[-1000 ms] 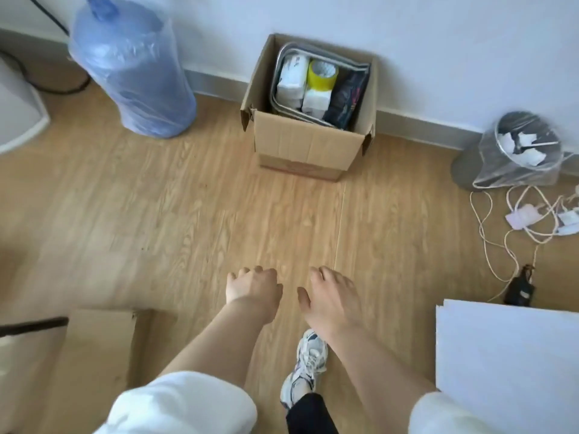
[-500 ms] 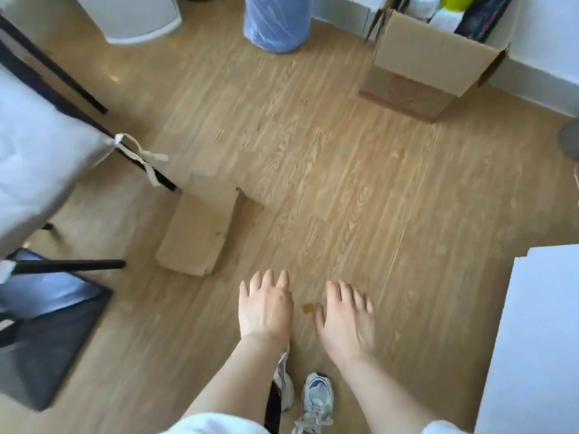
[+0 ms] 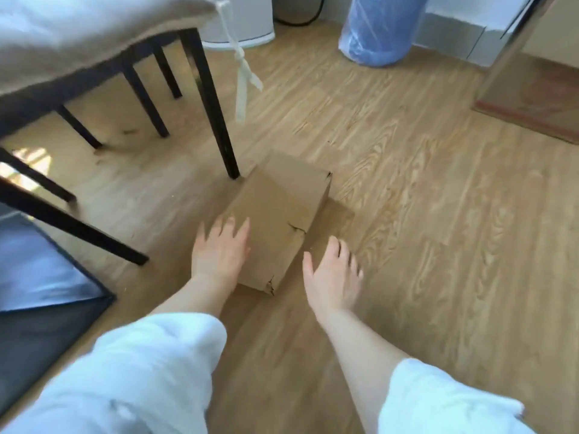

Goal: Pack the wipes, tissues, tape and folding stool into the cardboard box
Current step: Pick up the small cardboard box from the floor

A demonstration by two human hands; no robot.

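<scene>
Both hands reach down, palms downward, fingers spread and holding nothing. The left hand (image 3: 221, 250) overlaps the near left edge of a small closed cardboard carton (image 3: 279, 220) on the wood floor (image 3: 438, 245); contact cannot be told. The right hand (image 3: 333, 275) hovers just beside the carton's near right corner. Far ahead and right of the right hand, the packing box (image 3: 532, 76) is cut off by the frame, contents unseen. A black chair leg (image 3: 216, 114) stands ahead of the left hand, beside the carton.

Left hand (image 3: 219, 252), right hand (image 3: 333, 274) open beside small carton (image 3: 279, 220)
</scene>
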